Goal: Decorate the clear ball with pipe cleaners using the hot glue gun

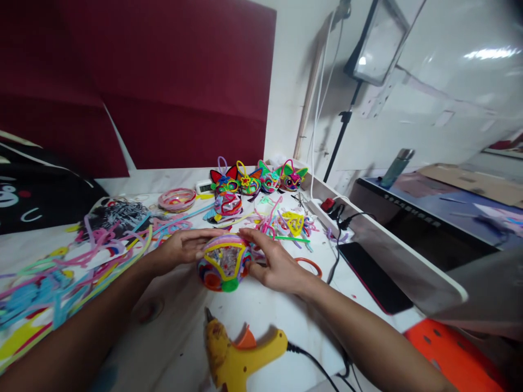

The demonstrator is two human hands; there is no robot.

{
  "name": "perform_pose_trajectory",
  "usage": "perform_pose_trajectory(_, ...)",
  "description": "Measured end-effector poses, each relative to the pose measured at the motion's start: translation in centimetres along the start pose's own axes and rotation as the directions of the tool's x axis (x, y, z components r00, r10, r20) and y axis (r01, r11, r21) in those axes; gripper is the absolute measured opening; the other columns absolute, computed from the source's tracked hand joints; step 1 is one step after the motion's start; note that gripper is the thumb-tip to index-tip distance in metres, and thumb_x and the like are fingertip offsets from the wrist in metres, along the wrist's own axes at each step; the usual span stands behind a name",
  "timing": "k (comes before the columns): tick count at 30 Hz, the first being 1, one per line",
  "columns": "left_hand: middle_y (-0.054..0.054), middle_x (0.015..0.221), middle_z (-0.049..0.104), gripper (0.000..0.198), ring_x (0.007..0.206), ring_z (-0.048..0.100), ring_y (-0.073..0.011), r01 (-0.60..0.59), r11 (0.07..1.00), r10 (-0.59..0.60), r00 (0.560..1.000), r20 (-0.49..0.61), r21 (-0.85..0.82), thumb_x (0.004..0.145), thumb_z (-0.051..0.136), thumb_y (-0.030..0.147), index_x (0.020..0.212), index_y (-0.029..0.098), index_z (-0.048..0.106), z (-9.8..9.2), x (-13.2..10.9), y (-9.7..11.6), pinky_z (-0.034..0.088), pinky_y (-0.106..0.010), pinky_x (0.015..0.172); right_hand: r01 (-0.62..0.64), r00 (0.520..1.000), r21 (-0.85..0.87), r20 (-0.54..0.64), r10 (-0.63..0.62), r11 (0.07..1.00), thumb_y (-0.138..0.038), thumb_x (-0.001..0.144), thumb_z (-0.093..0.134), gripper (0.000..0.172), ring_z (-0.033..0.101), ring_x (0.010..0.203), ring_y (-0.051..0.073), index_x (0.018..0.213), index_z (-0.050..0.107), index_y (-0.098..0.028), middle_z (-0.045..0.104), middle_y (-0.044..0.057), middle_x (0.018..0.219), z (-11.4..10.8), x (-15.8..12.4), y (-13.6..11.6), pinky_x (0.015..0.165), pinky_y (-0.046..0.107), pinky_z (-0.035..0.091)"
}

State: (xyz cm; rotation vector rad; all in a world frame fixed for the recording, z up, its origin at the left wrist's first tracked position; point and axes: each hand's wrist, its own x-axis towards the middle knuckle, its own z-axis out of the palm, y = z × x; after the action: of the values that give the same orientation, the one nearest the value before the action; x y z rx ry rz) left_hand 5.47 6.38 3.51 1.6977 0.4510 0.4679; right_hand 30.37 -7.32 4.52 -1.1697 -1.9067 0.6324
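Between my two hands is a round ball [224, 263] covered in colourful pipe cleaners, held just over the white table. A yellow outline runs across its front, with a green round piece and an orange one along the lower edge. My left hand [184, 248] presses its fingers against the ball's upper left side. On the right side, my right hand [277, 263] grips it with thumb and fingers. Below the ball, close to me, lies a yellow hot glue gun [245, 359] with an orange trigger, its nozzle pointing up and left.
Several finished cat-eared ornaments [247, 181] stand at the back. Loose pipe cleaners [98, 250] spread over the left side. A pink coiled ring [177, 199] sits behind them. To the right are a power strip [329, 215], cables and a dark phone [376, 277].
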Motion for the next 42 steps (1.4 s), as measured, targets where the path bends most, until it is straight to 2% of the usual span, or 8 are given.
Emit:
perform_pose_trajectory(5,-0.015,0.144,0.055,0.061,0.131,0.051,-0.0381,-0.032,0.999,0.032,0.999,-0.012,0.036,0.075,0.079,0.044,0.129,0.021,0.064,-0.3,-0.1,-0.6,0.044,-0.049,0.108,0.017,1.000,0.037,-0.019,-0.016,0.999,-0.012,0.075,0.056,0.067,0.053,0.128,0.027,0.140,0.042,-0.016,0.055,0.015,0.139,0.2,0.0,0.3,0.106,0.046,0.045)
perform_pose_trajectory(11,-0.015,0.142,0.056,0.059,0.131,0.051,-0.0378,-0.042,0.996,0.046,0.998,-0.044,0.081,0.074,0.080,0.045,0.126,0.021,0.065,-0.4,-0.1,-0.8,0.044,-0.049,0.108,0.014,1.000,0.013,-0.016,-0.014,1.000,-0.011,0.074,0.056,0.068,0.056,0.123,0.027,0.141,0.041,-0.014,0.057,0.016,0.135,0.3,-0.1,0.1,0.104,0.047,0.046)
perform_pose_trajectory(15,-0.015,0.139,0.059,0.061,0.129,0.054,-0.0372,-0.064,0.996,0.066,0.998,-0.023,0.060,0.074,0.080,0.047,0.126,0.021,0.065,-0.1,0.0,-0.5,0.046,-0.048,0.106,0.021,1.000,-0.002,-0.014,-0.021,1.000,-0.010,0.075,0.055,0.066,0.056,0.121,0.027,0.140,0.042,-0.014,0.057,0.015,0.134,0.4,-0.1,0.0,0.103,0.046,0.046)
perform_pose_trajectory(27,-0.015,0.139,0.059,0.060,0.128,0.054,-0.0382,-0.076,0.995,0.079,0.995,-0.053,0.067,0.073,0.080,0.048,0.124,0.020,0.066,0.1,-0.1,-0.6,0.045,-0.050,0.107,0.028,0.999,-0.033,-0.023,-0.029,0.999,-0.010,0.073,0.055,0.067,0.055,0.120,0.026,0.139,0.044,-0.016,0.056,0.013,0.135,0.5,-0.3,-0.3,0.102,0.044,0.046)
perform_pose_trajectory(38,-0.014,0.138,0.060,0.053,0.128,0.055,-0.0368,-0.088,0.996,0.089,0.994,-0.063,0.014,0.074,0.081,0.040,0.121,0.019,0.068,0.7,-0.1,-0.2,0.044,-0.050,0.108,0.010,1.000,-0.034,-0.017,-0.010,0.999,-0.012,0.074,0.055,0.067,0.054,0.120,0.027,0.140,0.043,-0.012,0.056,0.016,0.134,0.6,-0.4,-0.4,0.103,0.045,0.045)
perform_pose_trajectory(42,-0.015,0.138,0.059,0.055,0.128,0.054,-0.0370,-0.114,0.993,0.113,0.992,-0.057,-0.008,0.074,0.080,0.041,0.122,0.019,0.068,0.8,0.0,-0.3,0.042,-0.052,0.109,0.011,1.000,-0.028,-0.017,-0.012,1.000,-0.011,0.073,0.054,0.068,0.054,0.120,0.027,0.140,0.042,-0.016,0.055,0.014,0.135,0.6,-0.4,-0.3,0.102,0.045,0.045)
